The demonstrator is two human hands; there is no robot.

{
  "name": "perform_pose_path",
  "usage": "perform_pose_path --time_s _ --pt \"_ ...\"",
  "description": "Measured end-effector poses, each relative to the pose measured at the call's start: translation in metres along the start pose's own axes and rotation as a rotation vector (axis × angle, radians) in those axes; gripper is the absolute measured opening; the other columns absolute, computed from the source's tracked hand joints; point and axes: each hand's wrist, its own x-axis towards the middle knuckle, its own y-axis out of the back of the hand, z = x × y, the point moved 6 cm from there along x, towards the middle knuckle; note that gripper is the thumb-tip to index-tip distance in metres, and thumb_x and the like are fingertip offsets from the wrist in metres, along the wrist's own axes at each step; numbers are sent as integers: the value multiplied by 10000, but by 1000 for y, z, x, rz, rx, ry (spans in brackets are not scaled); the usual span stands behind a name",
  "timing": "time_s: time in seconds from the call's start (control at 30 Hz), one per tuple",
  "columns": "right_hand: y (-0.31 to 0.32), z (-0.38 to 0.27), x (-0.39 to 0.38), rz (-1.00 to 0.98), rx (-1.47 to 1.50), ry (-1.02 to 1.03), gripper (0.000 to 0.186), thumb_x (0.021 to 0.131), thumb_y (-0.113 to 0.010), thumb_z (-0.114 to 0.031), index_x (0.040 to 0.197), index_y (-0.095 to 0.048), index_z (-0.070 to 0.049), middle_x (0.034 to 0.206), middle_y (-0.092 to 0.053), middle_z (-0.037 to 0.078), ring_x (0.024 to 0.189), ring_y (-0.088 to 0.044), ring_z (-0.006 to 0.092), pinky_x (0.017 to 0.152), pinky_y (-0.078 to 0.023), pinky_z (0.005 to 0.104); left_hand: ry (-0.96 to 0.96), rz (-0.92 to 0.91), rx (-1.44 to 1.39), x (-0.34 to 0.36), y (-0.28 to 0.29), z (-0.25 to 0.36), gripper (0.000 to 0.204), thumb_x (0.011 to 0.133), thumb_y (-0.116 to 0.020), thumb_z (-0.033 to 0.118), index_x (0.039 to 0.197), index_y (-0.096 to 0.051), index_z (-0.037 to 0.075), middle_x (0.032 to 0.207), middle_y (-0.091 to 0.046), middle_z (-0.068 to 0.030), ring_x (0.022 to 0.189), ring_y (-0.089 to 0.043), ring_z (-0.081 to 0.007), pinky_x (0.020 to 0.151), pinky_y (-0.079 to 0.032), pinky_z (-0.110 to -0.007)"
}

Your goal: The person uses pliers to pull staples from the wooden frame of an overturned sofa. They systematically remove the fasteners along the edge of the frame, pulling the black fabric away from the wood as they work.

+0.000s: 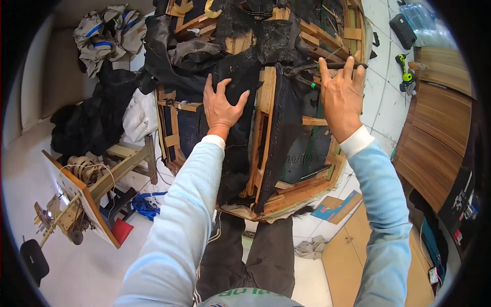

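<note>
An upturned upholstered furniture frame of pale wood and torn dark fabric fills the middle. My left hand rests on loose black fabric, its fingers bent and spread apart. Up at the frame's right side, my right hand grips a dark long-handled tool that looks like pliers, with a green bit on one handle. The tool's head is against the dark fabric beside an upright wooden rail; exactly what it touches is too small to tell. Rows of staples run down that fabric.
Crumpled grey cloth and black fabric lie at left, above a wooden stand with a motor. At right are a yellow-green drill, a black case and brown wooden panels. Cardboard lies on the floor.
</note>
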Motion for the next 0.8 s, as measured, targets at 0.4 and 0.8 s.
perform_pose_path --time_s 0.4,0.8 --pt "40 -29 28 54 -374 50 500 1035 -602 -217 1531 -631 -168 1177 -775 207 1267 -577 399 1041 -278 629 0 14 -144 3 3 -8 577 847 -850 533 1249 -697 148 1586 -429 -357 1451 -450 -534 1201 -400 -565" --pt "20 -10 34 189 -51 49 112 951 -717 -152 935 -792 -71 998 -678 51 889 -724 284 914 -577 532 -7 10 -156 3 3 -6 560 850 -849 520 1237 -703 142 1589 -428 -343 1468 -438 -520 1207 -397 -558"
